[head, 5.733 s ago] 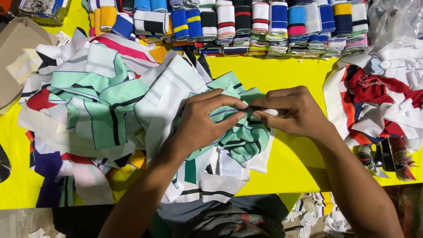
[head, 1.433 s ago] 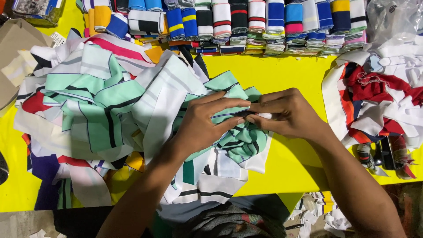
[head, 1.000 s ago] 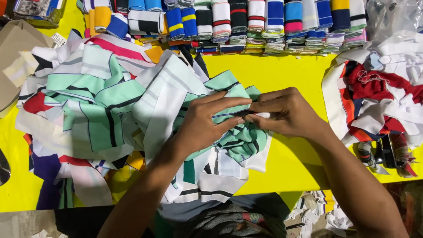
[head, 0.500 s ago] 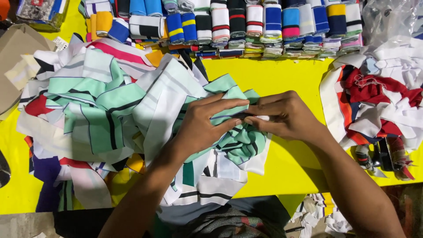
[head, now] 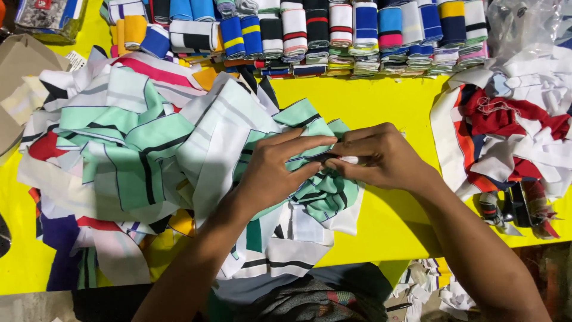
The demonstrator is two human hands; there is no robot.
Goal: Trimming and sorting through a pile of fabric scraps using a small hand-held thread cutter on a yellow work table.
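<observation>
Both hands meet over a bunched piece of mint-green cloth with black and white stripes (head: 325, 194), lying on a yellow table (head: 381, 107). My left hand (head: 280, 170) presses and pinches the cloth from the left, fingers stretched toward the right hand. My right hand (head: 381, 158) pinches the same cloth, and a small white object (head: 350, 160) shows between its fingertips; what it is cannot be told. Under the hands spreads a heap of green, white and striped cloth pieces (head: 131, 149).
A row of folded striped collar bands (head: 333, 30) lines the table's far edge. A pile of red, white and orange cloth (head: 512, 131) lies at the right, with dark scissors-like tools (head: 512, 206) near it. Scraps lie on the floor (head: 435, 292). A brown bag (head: 21, 65) sits at far left.
The hands stay on the green cloth with only small finger shifts; the white object in my right hand is more covered than 5.7 s ago. The view shifted slightly.
</observation>
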